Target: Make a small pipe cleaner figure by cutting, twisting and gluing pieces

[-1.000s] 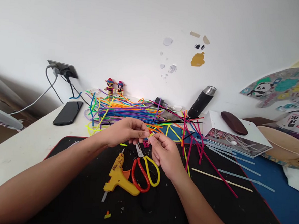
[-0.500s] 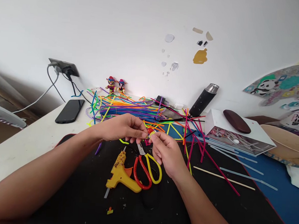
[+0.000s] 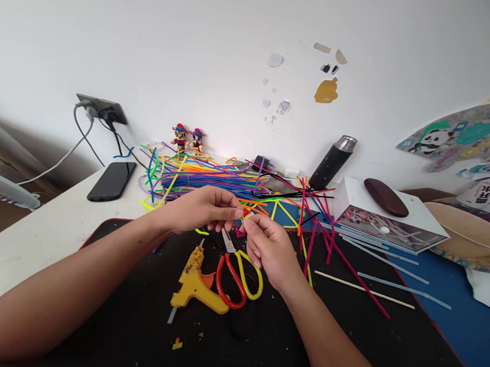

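My left hand (image 3: 204,208) and my right hand (image 3: 268,248) meet above a black mat (image 3: 137,321), fingertips pinched together on a small red and yellow pipe-cleaner piece (image 3: 246,213). Most of that piece is hidden by my fingers. Just below the hands lie scissors (image 3: 236,271) with one red and one yellow handle, and a yellow glue gun (image 3: 195,288) to their left. Behind the hands spreads a pile of coloured pipe cleaners (image 3: 212,181).
A black phone (image 3: 111,181) lies at the back left near a wall socket with cables (image 3: 102,111). A black flask (image 3: 332,162), a white box (image 3: 388,217) with a dark case on it, two small figures (image 3: 187,138), clear glue sticks (image 3: 389,264) and a wooden stick (image 3: 363,289) sit around.
Both hands have stayed pinched together on the small piece, with only slight shifts of the fingers and of the view. Nothing else on the table has moved.
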`<state>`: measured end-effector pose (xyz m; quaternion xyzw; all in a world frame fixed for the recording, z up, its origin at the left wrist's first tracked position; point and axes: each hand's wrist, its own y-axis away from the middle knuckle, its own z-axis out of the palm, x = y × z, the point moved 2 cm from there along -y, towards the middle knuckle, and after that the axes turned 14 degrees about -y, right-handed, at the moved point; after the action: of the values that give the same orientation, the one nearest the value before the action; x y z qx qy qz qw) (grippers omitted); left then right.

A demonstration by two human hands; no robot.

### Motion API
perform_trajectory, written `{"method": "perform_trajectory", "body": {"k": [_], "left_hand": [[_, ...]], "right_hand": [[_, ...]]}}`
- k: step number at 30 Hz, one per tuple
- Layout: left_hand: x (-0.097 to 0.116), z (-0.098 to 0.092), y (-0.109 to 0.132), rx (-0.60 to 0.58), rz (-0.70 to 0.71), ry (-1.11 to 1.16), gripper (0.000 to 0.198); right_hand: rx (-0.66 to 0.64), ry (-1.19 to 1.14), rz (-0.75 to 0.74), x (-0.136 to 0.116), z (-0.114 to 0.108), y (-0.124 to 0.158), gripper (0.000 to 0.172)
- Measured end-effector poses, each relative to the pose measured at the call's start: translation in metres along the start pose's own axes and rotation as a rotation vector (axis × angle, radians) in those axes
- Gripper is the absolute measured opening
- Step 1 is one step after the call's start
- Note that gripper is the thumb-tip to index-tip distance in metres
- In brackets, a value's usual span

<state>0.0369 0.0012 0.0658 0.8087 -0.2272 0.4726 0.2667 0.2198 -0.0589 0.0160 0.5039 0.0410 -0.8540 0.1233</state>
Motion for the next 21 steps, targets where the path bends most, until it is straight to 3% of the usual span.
{"method": "perform_trajectory", "body": {"k": [6, 21], "left_hand": [[-0.0011, -0.0006, -0.0007, -0.051, 0.015, -0.011, 0.036], [0.0026, 0.0011, -0.0002, -0.035, 0.010, -0.043, 0.029]], "right_hand": [[0.043, -0.033, -0.027, -0.0013, 0.0001, 0.0002, 0.042], [0.016, -0.018, -0.020, -0.0008, 0.0007, -0.0007, 0.043]]}}
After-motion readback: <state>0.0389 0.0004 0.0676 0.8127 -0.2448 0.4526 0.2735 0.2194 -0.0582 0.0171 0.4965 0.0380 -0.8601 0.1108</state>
